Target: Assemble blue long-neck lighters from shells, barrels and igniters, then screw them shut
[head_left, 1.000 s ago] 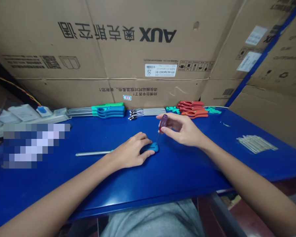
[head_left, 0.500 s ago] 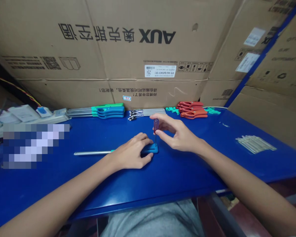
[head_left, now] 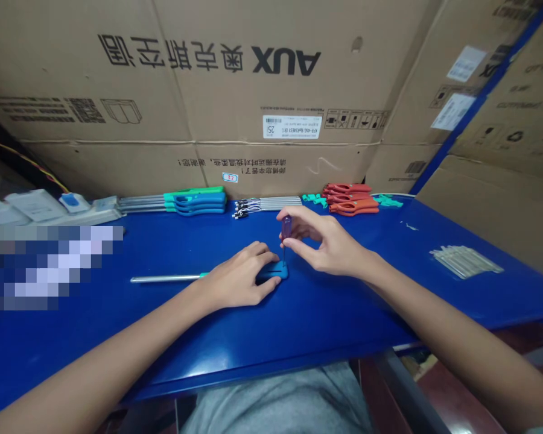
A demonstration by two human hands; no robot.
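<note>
A long-necked lighter (head_left: 278,272) with a blue handle and a silver tube lies flat on the blue table, its tube pointing left. My left hand (head_left: 239,277) is closed over the handle and presses it down, hiding most of it. Thumb and fingers of my right hand (head_left: 328,241) pinch the purple-red handle of a screwdriver (head_left: 286,228). The screwdriver stands nearly upright, with its thin shaft meeting the right end of the blue handle. Its tip is too small to make out.
Along the back lie blue and green lighters (head_left: 199,202), silver tubes with wires (head_left: 271,204), small teal pieces (head_left: 314,199) and red-orange handles (head_left: 350,199). A bundle of clear sticks (head_left: 466,262) is at the right. A power strip (head_left: 104,211) sits at back left, and cardboard (head_left: 199,120) walls the table.
The view has shifted slightly. My left hand still holds the lighter, and my right hand keeps the screwdriver upright on the handle's end.
</note>
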